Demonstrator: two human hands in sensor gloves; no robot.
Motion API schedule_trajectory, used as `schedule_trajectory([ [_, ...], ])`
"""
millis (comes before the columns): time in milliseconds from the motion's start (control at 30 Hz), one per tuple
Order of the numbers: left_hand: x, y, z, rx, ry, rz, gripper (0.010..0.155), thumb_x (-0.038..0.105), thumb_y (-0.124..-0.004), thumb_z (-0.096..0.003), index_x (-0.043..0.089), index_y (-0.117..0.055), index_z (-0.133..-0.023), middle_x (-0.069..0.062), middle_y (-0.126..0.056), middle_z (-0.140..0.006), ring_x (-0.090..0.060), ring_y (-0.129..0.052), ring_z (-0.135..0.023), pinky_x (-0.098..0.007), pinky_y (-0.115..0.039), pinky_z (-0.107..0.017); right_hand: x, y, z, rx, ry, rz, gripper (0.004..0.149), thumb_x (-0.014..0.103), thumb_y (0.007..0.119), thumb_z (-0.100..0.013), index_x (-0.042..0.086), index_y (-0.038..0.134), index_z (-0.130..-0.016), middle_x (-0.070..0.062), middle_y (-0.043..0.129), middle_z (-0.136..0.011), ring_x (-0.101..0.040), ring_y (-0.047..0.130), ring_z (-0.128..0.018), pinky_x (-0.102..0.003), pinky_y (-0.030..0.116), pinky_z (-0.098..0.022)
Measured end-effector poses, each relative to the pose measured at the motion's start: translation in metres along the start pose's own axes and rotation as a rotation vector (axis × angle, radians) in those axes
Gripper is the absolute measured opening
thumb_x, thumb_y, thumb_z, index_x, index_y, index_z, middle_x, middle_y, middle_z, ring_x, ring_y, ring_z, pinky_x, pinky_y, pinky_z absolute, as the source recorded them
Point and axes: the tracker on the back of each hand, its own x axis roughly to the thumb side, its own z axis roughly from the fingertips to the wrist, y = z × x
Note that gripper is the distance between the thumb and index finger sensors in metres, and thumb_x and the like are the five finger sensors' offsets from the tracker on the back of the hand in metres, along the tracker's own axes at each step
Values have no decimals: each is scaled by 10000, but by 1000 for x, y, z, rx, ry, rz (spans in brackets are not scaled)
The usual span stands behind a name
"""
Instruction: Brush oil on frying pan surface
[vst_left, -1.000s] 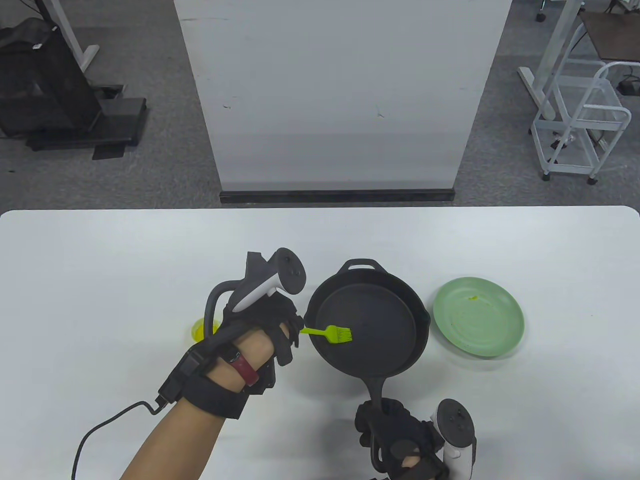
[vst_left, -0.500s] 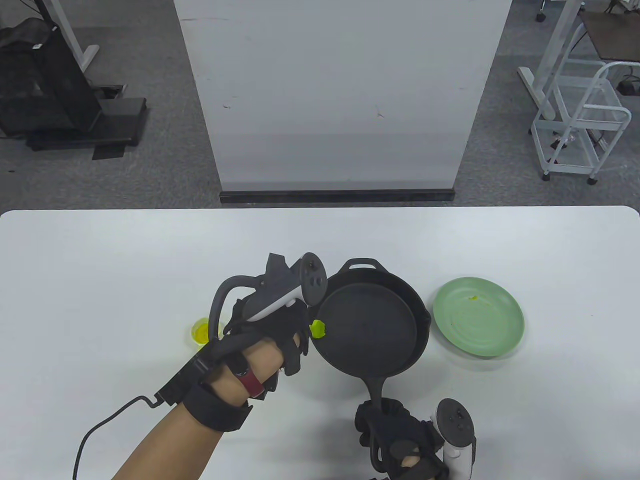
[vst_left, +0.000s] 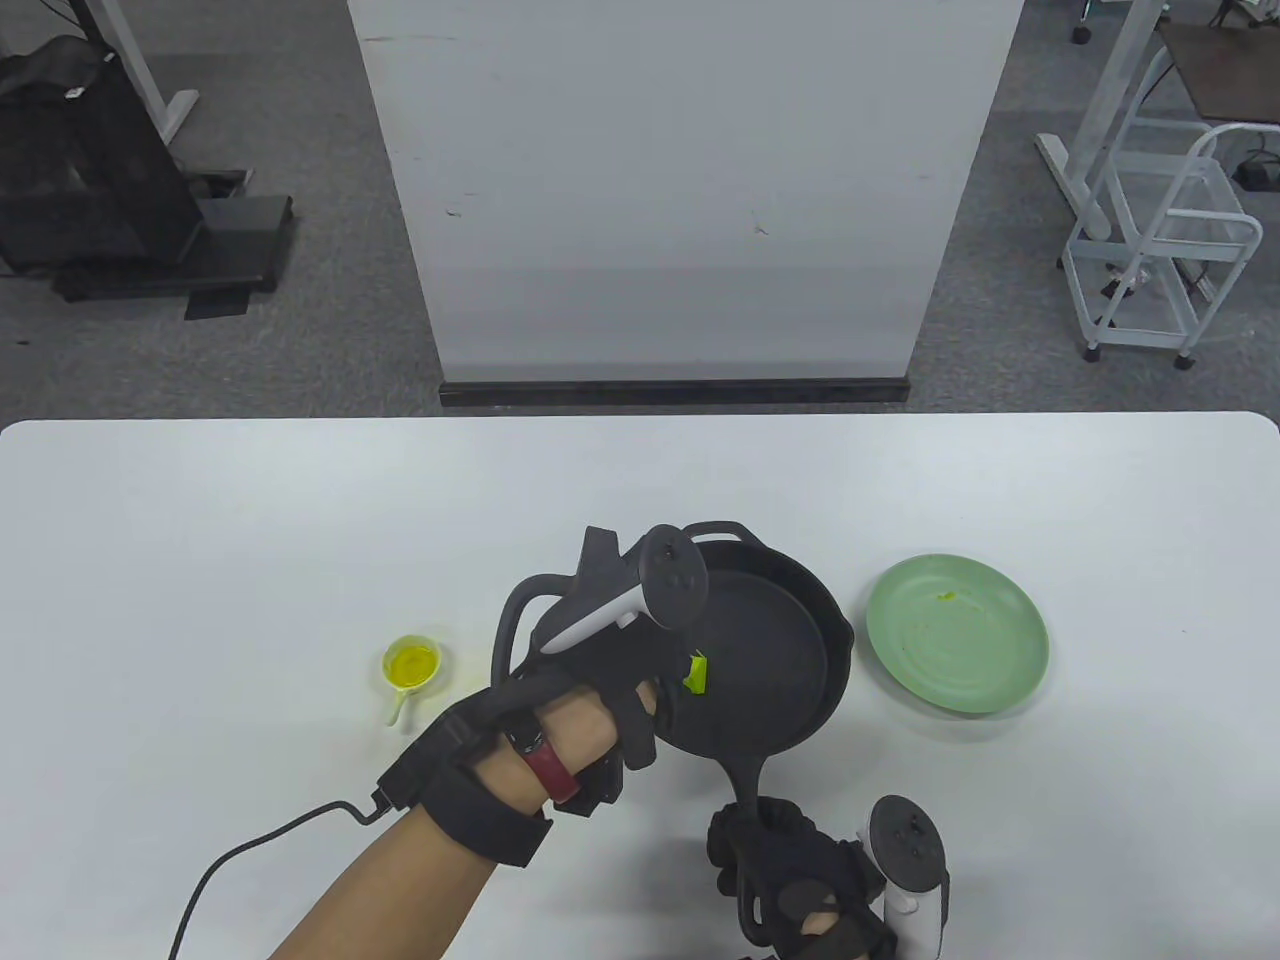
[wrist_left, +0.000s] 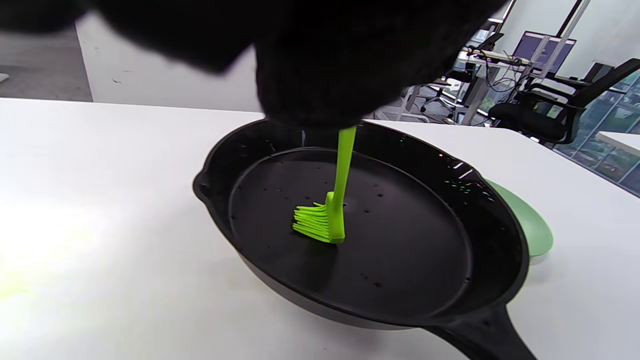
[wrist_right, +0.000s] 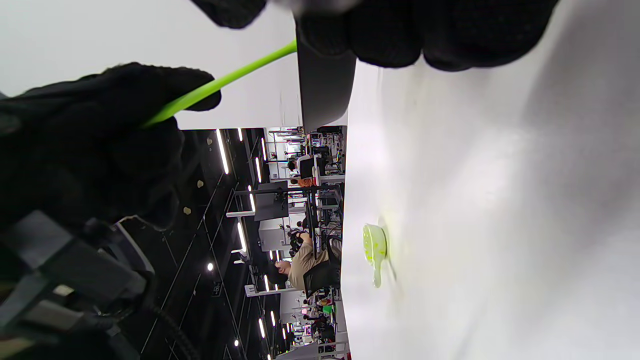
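A black cast-iron frying pan (vst_left: 790, 650) sits on the white table, its handle (vst_left: 748, 778) toward the front. My right hand (vst_left: 800, 885) grips that handle. My left hand (vst_left: 620, 690) hangs over the pan's left part and holds a green silicone brush (vst_left: 696, 674) upright. In the left wrist view the brush (wrist_left: 330, 210) points down with its bristles (wrist_left: 310, 222) touching the pan floor (wrist_left: 400, 240). In the right wrist view the brush handle (wrist_right: 220, 85) runs from my left hand (wrist_right: 90, 150) toward the pan.
A small yellow-green oil cup (vst_left: 411, 664) stands left of my left hand; it also shows in the right wrist view (wrist_right: 375, 247). A pale green plate (vst_left: 957, 632) lies right of the pan. A white partition stands behind the table.
My left hand moved right over the pan and turned the brush from lying flat across the rim to upright, bristles down on the pan floor. The oil cup became uncovered. My right hand stayed on the handle.
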Motion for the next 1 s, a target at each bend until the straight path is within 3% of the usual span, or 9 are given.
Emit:
schedule_trajectory([
  [733,16,-22,-26,-38,-203,346,494,384,-740,-478,109,-783,-886,-9,-1001,-376,-232,-929,-109,-446,-844,-158,1,0,0,8,-16,-10,483,380,682,-439,20,668,-761,-275,710,-769,-503,759,-647,-434,769,-403],
  [1000,-2,-26,-31,-51,-105,270,490,386,-740,-478,107,-793,-878,-7,-1000,-382,-232,-930,-115,-447,-845,-162,1,-1,0,4,-12,-15,485,380,673,-442,19,660,-765,-276,701,-775,-504,753,-653,-435,767,-409],
])
